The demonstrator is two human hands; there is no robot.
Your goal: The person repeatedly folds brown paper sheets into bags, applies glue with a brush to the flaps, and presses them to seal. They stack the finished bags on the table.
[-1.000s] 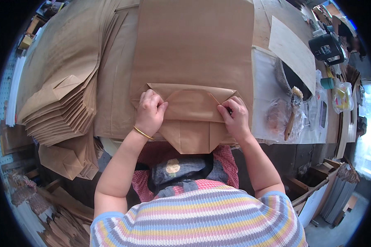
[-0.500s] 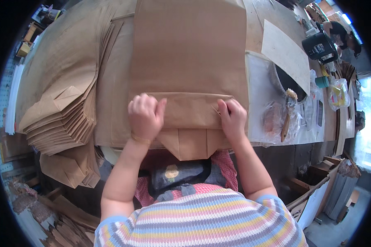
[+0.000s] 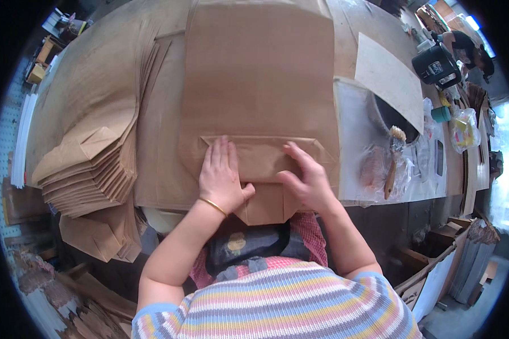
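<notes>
A large brown paper bag (image 3: 260,73) lies flat in front of me, with its folded bottom end towards me. My left hand (image 3: 223,178) rests flat on the left part of the folded band (image 3: 258,155), fingers stretched forward and thumb out to the side. At the band's right part is my right hand (image 3: 308,179), its thumb and fingers apart and nothing held in it. A flap with angled corners (image 3: 266,204) juts out below the band over the table's near edge.
To my left is a fanned stack of folded brown paper bags (image 3: 90,169). On the right lie a brush (image 3: 395,161), a dark bowl (image 3: 385,110) partly under a pale board (image 3: 390,79), and plastic wrapping. Farther right are a black jug (image 3: 435,66) and another person (image 3: 466,48).
Both hands have moved inward and opened from closed, pinching shapes. The folded band now lies flatter, with angled creases at its corners.
</notes>
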